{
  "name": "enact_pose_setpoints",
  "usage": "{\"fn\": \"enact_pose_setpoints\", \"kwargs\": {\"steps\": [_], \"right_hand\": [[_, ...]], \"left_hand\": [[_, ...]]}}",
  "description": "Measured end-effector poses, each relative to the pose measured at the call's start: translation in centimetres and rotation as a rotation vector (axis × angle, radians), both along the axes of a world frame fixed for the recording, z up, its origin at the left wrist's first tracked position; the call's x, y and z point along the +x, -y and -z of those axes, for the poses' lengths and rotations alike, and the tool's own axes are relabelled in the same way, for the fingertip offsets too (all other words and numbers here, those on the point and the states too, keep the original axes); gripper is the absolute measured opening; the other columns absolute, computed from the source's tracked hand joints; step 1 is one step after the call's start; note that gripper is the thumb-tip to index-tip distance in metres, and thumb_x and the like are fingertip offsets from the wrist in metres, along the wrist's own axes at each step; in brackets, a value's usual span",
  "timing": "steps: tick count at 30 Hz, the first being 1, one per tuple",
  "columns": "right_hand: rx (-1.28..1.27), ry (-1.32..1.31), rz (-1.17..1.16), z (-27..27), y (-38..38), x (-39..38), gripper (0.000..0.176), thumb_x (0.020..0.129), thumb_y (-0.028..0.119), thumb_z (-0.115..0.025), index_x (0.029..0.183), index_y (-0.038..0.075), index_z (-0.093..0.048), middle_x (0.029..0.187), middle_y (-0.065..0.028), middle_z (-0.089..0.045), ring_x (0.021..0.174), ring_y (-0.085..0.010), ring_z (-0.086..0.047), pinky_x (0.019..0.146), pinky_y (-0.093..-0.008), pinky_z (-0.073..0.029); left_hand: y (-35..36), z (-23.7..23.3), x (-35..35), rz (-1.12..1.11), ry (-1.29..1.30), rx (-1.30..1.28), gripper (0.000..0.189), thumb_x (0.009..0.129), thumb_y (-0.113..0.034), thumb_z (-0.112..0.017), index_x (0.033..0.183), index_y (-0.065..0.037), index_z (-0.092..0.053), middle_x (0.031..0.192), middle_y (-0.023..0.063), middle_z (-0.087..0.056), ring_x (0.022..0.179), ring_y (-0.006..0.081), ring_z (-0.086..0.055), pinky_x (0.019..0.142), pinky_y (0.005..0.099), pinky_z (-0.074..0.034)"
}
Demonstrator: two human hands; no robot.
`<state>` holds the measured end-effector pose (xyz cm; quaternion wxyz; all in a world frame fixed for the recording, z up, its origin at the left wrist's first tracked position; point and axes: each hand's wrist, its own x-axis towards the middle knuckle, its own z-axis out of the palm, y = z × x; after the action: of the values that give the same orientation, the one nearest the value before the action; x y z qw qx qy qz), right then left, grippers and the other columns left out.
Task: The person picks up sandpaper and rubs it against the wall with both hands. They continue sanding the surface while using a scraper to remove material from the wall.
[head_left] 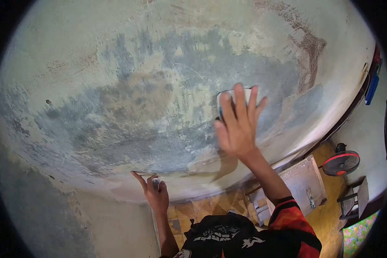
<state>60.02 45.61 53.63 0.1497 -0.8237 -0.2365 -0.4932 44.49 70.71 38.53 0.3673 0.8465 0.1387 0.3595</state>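
My right hand (pixel 238 120) lies with fingers spread over a flat, white-faced pad (pixel 222 99), pressing it against the patchy wall (pixel 193 73). The pad has a dark edge, and most of it is hidden under the fingers. Lower left, my left hand (pixel 156 193) is close to the bottom of the wall's worn area. Its index finger stretches up to the wall while the other fingers curl round a small greyish thing (pixel 155 182), whose kind I cannot tell. Grey-blue bare patches and pale paint cover the wall between the hands.
Reddish-brown smears (pixel 311 51) mark the wall's upper right. Below on the right are a wooden table (pixel 303 176) with a small tool (pixel 310 198) on it, a black and red fan (pixel 340 163) and a dark stool (pixel 356 198). A blue object (pixel 372 88) hangs at the far right.
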Motion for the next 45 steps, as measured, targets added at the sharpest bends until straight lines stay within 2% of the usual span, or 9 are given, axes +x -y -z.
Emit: {"fn": "enact_pose_setpoints", "kwargs": {"steps": [10, 14, 17, 21, 25, 32, 36, 40, 45], "right_hand": [[-0.086, 0.037, 0.002, 1.2, 1.6, 1.0, 0.063, 0.098, 0.042, -0.038, 0.153, 0.014, -0.032, 0.161, -0.0238, -0.01, 0.145, -0.0555, -0.002, 0.107, -0.0769, 0.0], [0.418, 0.124, -0.054, -1.0, 2.6, 3.0, 0.06, 0.097, 0.041, -0.043, 0.15, 0.013, -0.039, 0.161, -0.0228, -0.015, 0.146, -0.0521, -0.003, 0.106, -0.0765, 0.002], [-0.167, 0.025, -0.127, 2.6, 1.0, -0.1, 0.063, 0.097, 0.039, -0.044, 0.152, 0.01, -0.035, 0.16, -0.024, -0.015, 0.146, -0.0539, -0.002, 0.108, -0.0741, 0.003], [0.376, 0.056, -0.054, -0.6, 3.9, 2.1, 0.06, 0.094, 0.032, -0.049, 0.15, 0.01, -0.04, 0.16, -0.0241, -0.018, 0.146, -0.0534, -0.006, 0.111, -0.0705, 0.003], [-0.013, -0.015, -0.135, 1.9, 1.9, 0.0, 0.063, 0.093, 0.029, -0.048, 0.152, 0.012, -0.035, 0.16, -0.0234, -0.017, 0.146, -0.0525, -0.007, 0.11, -0.0708, 0.005], [0.305, 0.088, -0.131, -0.7, 3.0, 1.6, 0.054, 0.094, 0.018, -0.046, 0.148, 0.01, -0.043, 0.159, -0.0228, -0.024, 0.145, -0.0532, -0.011, 0.11, -0.071, 0.005], [-0.204, 0.235, -0.251, 1.7, 3.1, 1.4, 0.053, 0.096, 0.019, -0.047, 0.147, 0.005, -0.042, 0.157, -0.0248, -0.026, 0.144, -0.0539, -0.015, 0.111, -0.0696, 0.005], [0.463, 0.15, -0.127, -2.0, 4.0, 2.6, 0.05, 0.098, 0.028, -0.046, 0.144, 0.007, -0.048, 0.159, -0.0179, -0.028, 0.148, -0.0471, -0.009, 0.11, -0.0719, 0.005], [-0.21, 0.167, -0.124, 1.6, 3.2, 1.6, 0.065, 0.098, 0.037, -0.046, 0.154, 0.011, -0.028, 0.161, -0.0212, -0.017, 0.147, -0.0497, -0.006, 0.109, -0.0723, 0.003]], "left_hand": [[0.2, 0.3, 0.3, -0.042, -0.041, -0.003, 0.029, 0.078, 0.011, -0.064, 0.105, 0.0, -0.061, 0.161, 0.0278, -0.009, 0.081, 0.0158, -0.062, 0.056, 0.0291, -0.049], [0.4, 0.3, 0.3, -0.059, -0.037, 0.076, 0.029, 0.079, 0.011, -0.064, 0.106, 0.0, -0.062, 0.161, 0.0282, -0.009, 0.081, 0.0172, -0.063, 0.056, 0.0297, -0.049], [0.4, 0.7, 0.6, -0.074, -0.023, 0.106, 0.03, 0.078, 0.009, -0.063, 0.107, 0.0, -0.062, 0.16, 0.0287, -0.01, 0.079, 0.0246, -0.068, 0.058, 0.0328, -0.052], [0.3, 0.6, 0.3, -0.061, -0.061, 0.044, 0.031, 0.078, 0.008, -0.064, 0.107, -0.001, -0.062, 0.16, 0.0283, -0.01, 0.081, 0.0261, -0.068, 0.06, 0.0338, -0.052], [0.3, 0.6, 0.5, -0.054, -0.021, 0.049, 0.03, 0.078, 0.01, -0.065, 0.106, 0.0, -0.062, 0.161, 0.0273, -0.01, 0.083, 0.0208, -0.066, 0.058, 0.0314, -0.051], [0.1, 1.0, 0.4, -0.07, -0.047, 0.059, 0.03, 0.077, 0.011, -0.066, 0.105, 0.0, -0.062, 0.161, 0.0268, -0.009, 0.084, 0.0234, -0.067, 0.058, 0.0315, -0.051], [0.3, 0.5, 0.5, -0.068, -0.009, 0.118, 0.031, 0.077, 0.011, -0.066, 0.106, -0.001, -0.062, 0.161, 0.0262, -0.009, 0.091, 0.0258, -0.067, 0.058, 0.0314, -0.052], [-0.4, 1.6, 0.2, -0.051, -0.052, 0.055, 0.032, 0.076, 0.011, -0.067, 0.105, -0.001, -0.062, 0.161, 0.0266, -0.008, 0.104, 0.0317, -0.065, 0.058, 0.0321, -0.052], [0.4, 0.2, 0.4, -0.072, -0.063, 0.049, 0.032, 0.076, 0.011, -0.066, 0.105, -0.001, -0.061, 0.161, 0.0277, -0.007, 0.105, 0.0319, -0.065, 0.059, 0.0326, -0.052]]}}
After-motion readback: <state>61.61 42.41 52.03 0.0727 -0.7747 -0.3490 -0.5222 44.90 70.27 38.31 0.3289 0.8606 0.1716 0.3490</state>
